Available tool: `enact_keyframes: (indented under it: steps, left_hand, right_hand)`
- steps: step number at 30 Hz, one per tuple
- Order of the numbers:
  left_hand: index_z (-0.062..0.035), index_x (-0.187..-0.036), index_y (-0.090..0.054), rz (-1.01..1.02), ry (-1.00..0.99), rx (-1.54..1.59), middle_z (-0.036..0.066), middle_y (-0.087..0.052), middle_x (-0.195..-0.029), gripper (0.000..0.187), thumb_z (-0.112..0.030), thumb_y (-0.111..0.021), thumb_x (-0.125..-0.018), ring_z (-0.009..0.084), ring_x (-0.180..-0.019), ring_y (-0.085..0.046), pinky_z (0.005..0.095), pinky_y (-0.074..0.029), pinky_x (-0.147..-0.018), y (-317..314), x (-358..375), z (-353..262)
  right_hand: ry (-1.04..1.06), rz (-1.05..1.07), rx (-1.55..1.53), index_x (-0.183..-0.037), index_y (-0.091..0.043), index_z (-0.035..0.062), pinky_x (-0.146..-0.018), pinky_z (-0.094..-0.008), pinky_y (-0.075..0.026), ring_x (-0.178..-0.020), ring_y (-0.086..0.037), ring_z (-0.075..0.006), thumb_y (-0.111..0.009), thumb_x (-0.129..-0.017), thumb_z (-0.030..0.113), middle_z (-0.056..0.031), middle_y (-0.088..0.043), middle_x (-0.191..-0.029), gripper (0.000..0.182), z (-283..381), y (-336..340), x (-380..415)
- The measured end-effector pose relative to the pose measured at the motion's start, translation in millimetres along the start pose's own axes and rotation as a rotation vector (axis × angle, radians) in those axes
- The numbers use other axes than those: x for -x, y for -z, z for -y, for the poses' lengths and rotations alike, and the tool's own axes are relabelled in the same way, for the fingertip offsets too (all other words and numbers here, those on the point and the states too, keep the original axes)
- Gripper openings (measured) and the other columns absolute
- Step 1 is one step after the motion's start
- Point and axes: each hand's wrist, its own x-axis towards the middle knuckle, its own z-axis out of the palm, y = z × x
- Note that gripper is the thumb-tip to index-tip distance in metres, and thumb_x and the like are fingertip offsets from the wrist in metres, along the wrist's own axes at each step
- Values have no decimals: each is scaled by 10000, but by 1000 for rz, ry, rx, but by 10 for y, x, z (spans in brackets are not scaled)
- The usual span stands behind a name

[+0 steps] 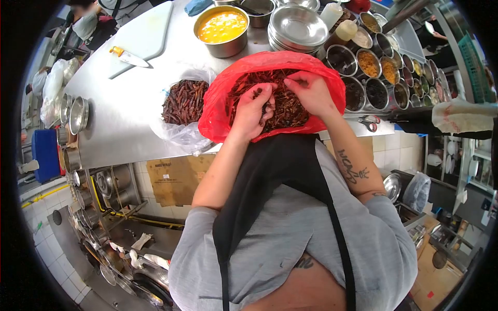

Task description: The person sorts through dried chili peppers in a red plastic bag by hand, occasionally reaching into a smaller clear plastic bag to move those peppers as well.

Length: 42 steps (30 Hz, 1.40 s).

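A red plastic bag [213,111] lies open on the steel table, full of dried chilies [290,111], many with thin stems. Curled over the bag's middle, my left hand [253,110] is closed around a few dark dried chilies. Just to its right, my right hand [310,92] is inside the bag's mouth, thumb and fingertips pinched together; what they hold is too small to make out. Left of the red bag, a clear plastic bag [179,136] holds more dark red dried chilies [185,102], looking stemless.
On the steel table [119,103] are a white cutting board [148,31] with a knife [129,57], a pot of yellow liquid [222,32] and stacked metal bowls [298,26]. Several ingredient tins [376,93] line the right. Scissors [369,123] lie near the front edge.
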Motion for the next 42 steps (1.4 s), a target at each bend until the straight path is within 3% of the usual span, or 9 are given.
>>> enact_keyframes:
  steps: [11, 15, 18, 21, 28, 30, 34, 36, 42]
  left_hand:
    - [-37, -955, -588, 86, -171, 41, 38, -570, -747, 116, -142, -623, -990, 60, -512, -444, 203, -319, -416, -158, 462, -524]
    - [-28, -928, -597, -181, -652, -137, 54, -601, -702, 90, -98, -597, -984, 60, -432, -430, 203, -289, -390, 174, 719, -1203]
    - [23, -1005, -677, -563, -378, -760, 51, -623, -701, 198, -161, -680, -929, 95, -585, -560, 234, -441, -529, 784, 494, -1436]
    - [2, -1146, -684, -500, -490, -1423, 154, -720, -954, 352, -195, -730, -857, 263, -923, -699, 363, -533, -862, 1531, 117, -1181]
    - [37, -1153, -663, -557, -517, -1277, 166, -713, -1002, 339, -140, -718, -869, 249, -943, -695, 352, -545, -827, 911, 408, -1306]
    - [40, -1083, -675, -492, -528, -1060, 135, -705, -943, 260, -97, -724, -867, 189, -865, -687, 303, -547, -763, 304, 768, -1428]
    - [6, -1031, -677, 259, -762, -1022, 91, -702, -894, 154, 8, -681, -877, 196, -775, -667, 267, -528, -733, -242, 930, -1022]
    - [-53, -1085, -687, 299, -309, -1134, 112, -693, -1050, 292, -38, -758, -802, 259, -950, -664, 373, -533, -817, -413, 747, -707]
    - [-225, -1458, -450, 43, -261, -2030, 132, -297, -1578, 963, -252, -888, -601, 389, -1441, -287, 702, -288, -1086, -65, 184, 6]
  right_hand:
    - [-74, 192, -332, -1039, -717, 0, -593, -222, -457, -665, -575, -54, -667, -972, 294, 3, -672, -805, 305, 217, 44, 94]
    - [-26, 109, -118, -1055, -711, -3, -674, -274, -501, -734, -621, -98, -673, -954, 271, -42, -701, -862, 294, 68, 223, 17]
    - [0, 138, 11, -1060, -718, 25, -738, -303, -520, -788, -655, -141, -685, -936, 288, -78, -721, -918, 293, -30, 215, -119]
    - [115, 186, 302, -1140, -698, 66, -887, -372, -520, -958, -685, -268, -705, -886, 277, -146, -721, -1054, 330, -240, 240, -310]
    - [126, 402, 534, -1393, -533, 79, -1103, -386, -415, -1286, -531, -342, -794, -754, 241, -197, -567, -1378, 709, -284, 190, -244]
    - [144, 422, 650, -1459, -458, 90, -1133, -384, -381, -1366, -444, -334, -842, -722, 246, -192, -467, -1470, 846, -290, 195, -153]
    - [2, 457, 510, -1486, -421, 100, -1150, -396, -360, -1401, -397, -340, -854, -716, 263, -212, -434, -1487, 898, -285, 301, -79]
    - [5, 453, 468, -1500, -399, 101, -1151, -402, -360, -1400, -392, -346, -868, -696, 271, -212, -433, -1484, 946, -281, 336, -101]
    - [5, 589, 920, -1569, -240, 174, -1135, -433, -388, -1360, -409, -410, -910, -586, 261, -210, -330, -1536, 1193, -178, 336, 115]
